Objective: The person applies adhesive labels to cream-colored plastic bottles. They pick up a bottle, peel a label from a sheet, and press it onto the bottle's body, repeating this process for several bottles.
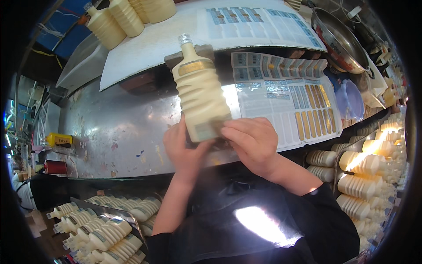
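A cream plastic bottle (200,94) with wavy ridges and a clear threaded neck lies tilted on a dark block (172,61), its neck pointing away from me. A gold band (195,67) crosses its shoulder. My left hand (184,147) grips the bottle's base from the left and below. At the lower right of the bottle my right hand (256,143) pinches the edge of a greyish label (207,130) against its surface. Motion blurs the label and fingertips, so I cannot tell how much of it sticks.
Label sheets (281,105) lie right of the bottle; others cover the white board (184,22) behind. Right are a purple bowl (349,100) and a pan (340,39). Stacked bottles (107,233) flank me. A yellow container (59,140) and red can (56,166) stand left.
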{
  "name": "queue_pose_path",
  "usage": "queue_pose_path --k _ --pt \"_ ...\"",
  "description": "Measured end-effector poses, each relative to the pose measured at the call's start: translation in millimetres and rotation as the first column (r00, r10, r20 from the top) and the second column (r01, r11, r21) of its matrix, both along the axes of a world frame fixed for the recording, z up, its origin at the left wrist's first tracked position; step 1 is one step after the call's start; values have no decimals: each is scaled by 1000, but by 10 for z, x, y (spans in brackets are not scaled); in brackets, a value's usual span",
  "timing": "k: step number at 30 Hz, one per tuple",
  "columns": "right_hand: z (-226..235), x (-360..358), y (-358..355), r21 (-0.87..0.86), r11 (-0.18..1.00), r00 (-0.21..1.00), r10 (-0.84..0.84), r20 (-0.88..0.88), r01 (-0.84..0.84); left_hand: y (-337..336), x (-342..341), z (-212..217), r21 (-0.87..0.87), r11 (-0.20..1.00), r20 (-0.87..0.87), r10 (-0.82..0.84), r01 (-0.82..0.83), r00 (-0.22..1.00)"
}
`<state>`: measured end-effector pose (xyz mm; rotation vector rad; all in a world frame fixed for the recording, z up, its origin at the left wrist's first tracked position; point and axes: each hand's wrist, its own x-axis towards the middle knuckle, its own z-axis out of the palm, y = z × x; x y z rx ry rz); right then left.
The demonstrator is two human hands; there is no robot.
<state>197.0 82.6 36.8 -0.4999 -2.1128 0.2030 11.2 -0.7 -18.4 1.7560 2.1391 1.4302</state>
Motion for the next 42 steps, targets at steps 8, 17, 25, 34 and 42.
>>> queue_pose_path --k 8,17,25,34,42 --pt "397 -164 -164 80 988 974 113 195 -131 77 135 22 112 991 -66 82 -74 994" --pt "473 -222 -148 -27 983 957 183 226 -181 84 173 15 100 992 -46 88 -83 995" --pt "357 -170 -80 -178 983 980 70 187 -37 81 127 -50 66 997 17 48 -49 999" --pt "162 -96 -44 -563 768 942 -153 300 304 97 110 -6 -126 992 428 42 14 903" --pt "75 -62 -124 -773 608 980 -49 192 182 180 136 -114 -47 999 612 31 -3 790"
